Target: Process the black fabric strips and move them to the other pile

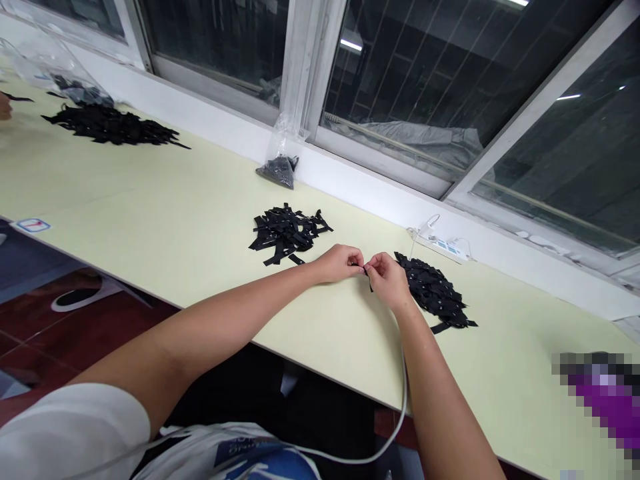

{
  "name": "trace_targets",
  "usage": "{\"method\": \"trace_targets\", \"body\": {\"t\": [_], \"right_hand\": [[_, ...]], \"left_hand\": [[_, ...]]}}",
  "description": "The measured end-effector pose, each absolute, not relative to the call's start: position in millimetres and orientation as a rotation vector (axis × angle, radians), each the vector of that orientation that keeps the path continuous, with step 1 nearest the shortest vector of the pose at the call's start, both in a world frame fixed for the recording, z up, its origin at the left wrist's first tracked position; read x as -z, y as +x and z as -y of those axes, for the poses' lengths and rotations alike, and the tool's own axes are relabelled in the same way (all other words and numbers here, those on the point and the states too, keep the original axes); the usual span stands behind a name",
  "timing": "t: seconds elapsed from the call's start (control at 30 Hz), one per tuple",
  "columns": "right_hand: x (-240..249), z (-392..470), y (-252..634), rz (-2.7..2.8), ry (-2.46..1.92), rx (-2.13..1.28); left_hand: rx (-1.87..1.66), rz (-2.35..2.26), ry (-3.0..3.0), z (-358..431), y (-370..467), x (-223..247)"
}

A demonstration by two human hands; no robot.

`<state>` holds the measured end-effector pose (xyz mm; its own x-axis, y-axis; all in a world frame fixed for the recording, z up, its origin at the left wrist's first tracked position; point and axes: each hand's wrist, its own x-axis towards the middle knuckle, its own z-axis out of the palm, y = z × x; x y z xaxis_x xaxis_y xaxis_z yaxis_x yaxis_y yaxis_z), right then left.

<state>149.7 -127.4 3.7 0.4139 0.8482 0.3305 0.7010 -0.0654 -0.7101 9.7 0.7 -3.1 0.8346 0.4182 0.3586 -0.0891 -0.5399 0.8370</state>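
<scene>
My left hand (343,263) and my right hand (386,277) meet over the table, fingertips pinched close together. Between them is a short black fabric strip (371,287), mostly hidden by the fingers, with one end showing below. Just left of my left hand lies a loose pile of black strips (287,230) with small shiny spots on them. A second, denser pile of similar black strips (435,290) lies right beside my right hand.
The pale yellow table (200,200) runs along a windowed wall. A clear bag of dark pieces (280,170) stands at the back. Further left are another black pile (115,125) and another person's hand (5,107). A power strip (445,248) and white cable (404,380) are at right.
</scene>
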Motion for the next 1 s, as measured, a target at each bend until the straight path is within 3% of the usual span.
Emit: {"method": "trace_targets", "body": {"t": [0.6, 1.0], "right_hand": [[-0.8, 128.2, 149.7, 1.149, -1.586, -0.566], [-14.5, 131.0, 171.3, 0.965, -1.612, -0.414]], "left_hand": [[-0.612, -0.173, 2.175, 2.8, 5.2, 0.0], [-0.737, -0.240, 1.935, -2.9, 18.8, 8.7]]}}
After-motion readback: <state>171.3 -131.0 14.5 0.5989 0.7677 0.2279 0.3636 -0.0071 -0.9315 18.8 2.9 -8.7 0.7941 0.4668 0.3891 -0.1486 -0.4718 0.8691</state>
